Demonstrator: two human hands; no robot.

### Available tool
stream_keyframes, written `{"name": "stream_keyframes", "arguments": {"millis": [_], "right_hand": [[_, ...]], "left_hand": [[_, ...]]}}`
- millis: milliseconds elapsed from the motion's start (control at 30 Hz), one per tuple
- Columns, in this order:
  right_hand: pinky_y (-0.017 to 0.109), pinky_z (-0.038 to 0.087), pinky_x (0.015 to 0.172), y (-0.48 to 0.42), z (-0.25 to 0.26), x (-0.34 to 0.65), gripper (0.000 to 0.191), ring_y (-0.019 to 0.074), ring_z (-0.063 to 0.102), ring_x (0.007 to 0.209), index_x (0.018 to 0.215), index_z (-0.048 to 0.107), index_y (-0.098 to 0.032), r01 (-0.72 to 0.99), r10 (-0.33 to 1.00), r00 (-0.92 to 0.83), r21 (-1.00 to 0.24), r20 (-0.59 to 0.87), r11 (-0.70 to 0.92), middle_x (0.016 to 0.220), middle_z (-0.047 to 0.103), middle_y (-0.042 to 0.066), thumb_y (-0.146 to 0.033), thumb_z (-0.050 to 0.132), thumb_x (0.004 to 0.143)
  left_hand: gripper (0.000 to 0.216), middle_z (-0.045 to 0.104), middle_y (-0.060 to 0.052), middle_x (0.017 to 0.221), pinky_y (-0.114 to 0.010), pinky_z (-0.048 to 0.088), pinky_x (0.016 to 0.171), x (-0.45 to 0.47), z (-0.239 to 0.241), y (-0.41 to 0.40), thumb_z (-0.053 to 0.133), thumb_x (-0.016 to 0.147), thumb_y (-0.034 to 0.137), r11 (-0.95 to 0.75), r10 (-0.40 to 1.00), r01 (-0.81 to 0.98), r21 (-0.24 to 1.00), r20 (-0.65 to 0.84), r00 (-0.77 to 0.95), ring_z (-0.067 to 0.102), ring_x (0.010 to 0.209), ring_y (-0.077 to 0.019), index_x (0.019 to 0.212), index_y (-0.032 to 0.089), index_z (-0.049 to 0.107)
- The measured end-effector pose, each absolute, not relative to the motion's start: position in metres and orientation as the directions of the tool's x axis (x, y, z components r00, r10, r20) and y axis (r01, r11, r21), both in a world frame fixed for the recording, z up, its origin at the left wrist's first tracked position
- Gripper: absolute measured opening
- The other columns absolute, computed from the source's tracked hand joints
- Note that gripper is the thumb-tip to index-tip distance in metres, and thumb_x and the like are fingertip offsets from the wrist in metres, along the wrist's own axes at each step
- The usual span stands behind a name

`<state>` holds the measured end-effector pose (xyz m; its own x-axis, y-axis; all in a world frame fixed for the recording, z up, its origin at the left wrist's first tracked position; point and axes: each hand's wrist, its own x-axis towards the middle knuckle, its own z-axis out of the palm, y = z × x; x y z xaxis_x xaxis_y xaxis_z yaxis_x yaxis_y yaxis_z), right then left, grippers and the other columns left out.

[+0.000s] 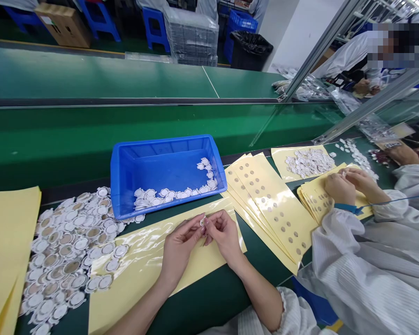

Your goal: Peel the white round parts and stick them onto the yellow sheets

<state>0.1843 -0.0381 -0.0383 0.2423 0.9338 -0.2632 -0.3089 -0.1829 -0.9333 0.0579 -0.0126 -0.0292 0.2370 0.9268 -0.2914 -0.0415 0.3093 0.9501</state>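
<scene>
Between the fingertips of both hands is a small white round piece (203, 221), partly hidden by the fingers. My left hand (182, 244) pinches it from the left. From the right, my right hand (225, 236) pinches the same piece. Both hands are over a glossy yellow sheet (139, 284) on the green bench. A large pile of white round pieces (70, 251), some showing greyish-brown faces, lies to the left, with several on the sheet's edge. Behind the hands stands a blue bin (143, 163) with more white pieces along its front and right side.
Yellow sheets with rows of grey-brown dots (265, 200) lie fanned out to the right. Another yellow stack (10, 251) is at far left. Beside me, a co-worker's hands (351, 184) work over yellow sheets near a white heap (310, 163). A metal post (317, 46) rises behind.
</scene>
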Motion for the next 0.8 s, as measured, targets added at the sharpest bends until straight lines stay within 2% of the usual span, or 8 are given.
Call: {"name": "stream_keyframes", "arguments": {"millis": [233,400,500,600,700,800], "right_hand": [[0.017,0.052,0.042,-0.040,-0.041,0.184,0.026,0.0084,0.056,0.048,0.079,0.053,-0.019,-0.261,0.945,0.232,-0.951,-0.229,-0.166,0.063,0.061,-0.004,-0.040,0.069,0.083],[0.015,0.046,0.037,-0.039,-0.038,0.185,0.028,0.0084,0.051,0.047,0.098,0.054,-0.021,-0.179,0.960,0.193,-0.970,-0.201,-0.167,0.061,0.051,-0.008,-0.040,0.068,0.083],[0.014,0.036,0.031,-0.038,-0.035,0.186,0.028,0.0059,0.041,0.039,0.087,0.057,-0.019,-0.135,0.949,0.189,-0.964,-0.251,-0.228,0.055,0.048,-0.008,-0.045,0.069,0.082],[0.015,0.032,0.031,-0.039,-0.034,0.185,0.034,0.0055,0.039,0.035,0.076,0.055,-0.018,-0.163,0.933,0.250,-0.961,-0.259,-0.224,0.050,0.051,-0.007,-0.050,0.064,0.085],[0.017,0.036,0.034,-0.040,-0.034,0.186,0.038,0.0066,0.040,0.034,0.076,0.055,-0.018,-0.203,0.935,0.276,-0.964,-0.224,-0.171,0.045,0.048,-0.008,-0.053,0.054,0.091],[0.019,0.041,0.038,-0.040,-0.035,0.188,0.038,0.0078,0.043,0.036,0.089,0.060,-0.018,-0.257,0.945,0.265,-0.958,-0.193,-0.123,0.047,0.047,-0.008,-0.054,0.050,0.093]], "left_hand": [[0.034,0.070,0.000,0.085,-0.022,0.056,0.068,0.059,-0.030,-0.012,0.076,0.072,0.039,0.306,0.928,-0.016,0.952,-0.295,0.228,0.065,0.076,-0.0156,0.104,0.029,0.075],[0.040,0.072,-0.004,0.092,-0.028,0.058,0.071,0.057,-0.030,-0.012,0.073,0.073,0.040,0.302,0.928,-0.004,0.953,-0.293,0.232,0.067,0.080,-0.0195,0.109,0.024,0.073],[0.046,0.072,-0.005,0.095,-0.031,0.059,0.075,0.059,-0.031,-0.012,0.072,0.074,0.041,0.292,0.928,0.002,0.956,-0.283,0.243,0.068,0.084,-0.0208,0.116,0.022,0.069],[0.052,0.071,-0.003,0.082,-0.032,0.060,0.073,0.062,-0.032,-0.015,0.070,0.076,0.041,0.257,0.927,0.016,0.966,-0.252,0.277,0.067,0.074,-0.0193,0.123,0.019,0.065],[0.045,0.070,-0.002,0.076,-0.033,0.060,0.070,0.063,-0.025,-0.019,0.069,0.077,0.041,0.192,0.938,0.056,0.980,-0.200,0.285,0.067,0.069,-0.0190,0.117,0.021,0.069],[0.030,0.071,-0.001,0.089,-0.032,0.058,0.077,0.056,-0.005,-0.013,0.073,0.077,0.039,0.058,0.979,0.142,0.988,-0.084,0.185,0.067,0.075,-0.0181,0.105,0.029,0.074]]}}
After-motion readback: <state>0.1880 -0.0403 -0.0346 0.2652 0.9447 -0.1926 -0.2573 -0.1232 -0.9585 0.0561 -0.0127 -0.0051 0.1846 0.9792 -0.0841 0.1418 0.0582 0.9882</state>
